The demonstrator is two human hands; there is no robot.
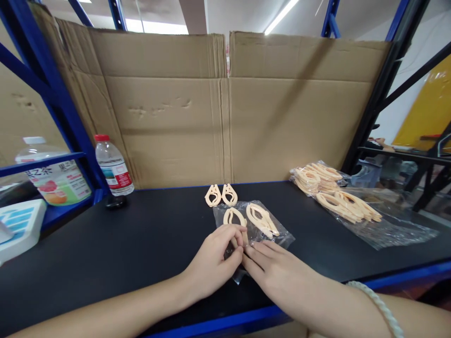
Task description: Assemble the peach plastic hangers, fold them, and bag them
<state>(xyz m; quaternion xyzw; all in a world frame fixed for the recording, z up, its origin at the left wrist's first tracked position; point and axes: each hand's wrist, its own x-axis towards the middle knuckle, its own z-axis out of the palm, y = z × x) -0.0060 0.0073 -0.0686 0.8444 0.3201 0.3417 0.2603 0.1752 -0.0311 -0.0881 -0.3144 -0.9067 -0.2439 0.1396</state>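
Note:
A small clear plastic bag [268, 234] lies on the black table [123, 244] and holds several cream plastic clips [261, 218]. My left hand [213, 263] pinches the bag's near edge, over one clip, with thumb and fingertips. My right hand [275, 270] lies flat beside it, its fingers pressing on the same edge of the bag. Two loose cream clips [221, 195] rest side by side just beyond the bag.
A pile of cream clips [334, 195] on clear plastic sheets lies at the right. A water bottle [113, 166] with a red cap stands at the left by a blue rack post. Flattened cardboard [225, 108] walls the back. A labelled drink bottle [52, 176] and white box sit far left.

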